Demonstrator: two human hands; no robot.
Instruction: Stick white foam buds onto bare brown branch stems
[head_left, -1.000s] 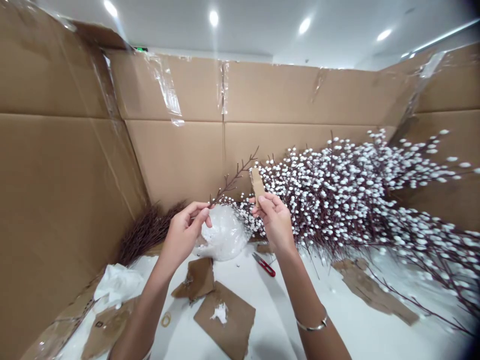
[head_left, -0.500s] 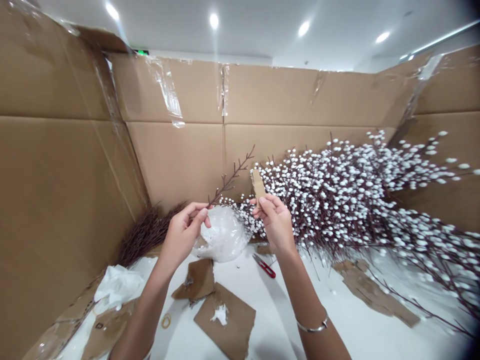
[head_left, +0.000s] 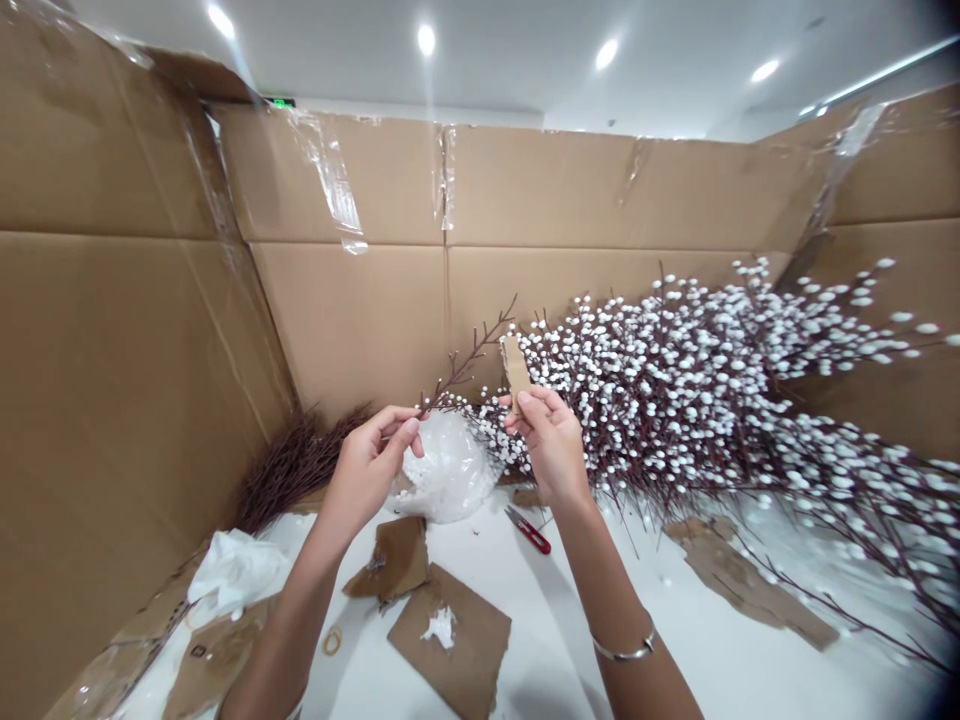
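Between the thumb and fingers of my left hand [head_left: 375, 447] is the lower end of a bare brown artificial twig [head_left: 469, 362], which slants up to the right. My right hand [head_left: 551, 440] pinches a small strip of cardboard [head_left: 515, 365], held upright just right of the twig. Twig and strip are close, but I cannot tell whether they touch. Behind my hands lies a clear plastic bag [head_left: 450, 470] with white contents. A large heap of brown branches with white berries [head_left: 675, 370] fills the right side, partly behind my right hand.
Red-handled thread snips [head_left: 529, 530] lie on the white table [head_left: 600, 640]. Cardboard pieces [head_left: 469, 650] are in front, one with a white blob. A yellow ring [head_left: 331, 641], white crumpled plastic [head_left: 236, 570] and bare twigs [head_left: 300, 465] are at left. Cardboard walls [head_left: 352, 320] enclose the table.
The twig in my left hand has turned slightly, its tip now a little further right and nearer the cardboard strip. My right hand has hardly moved.
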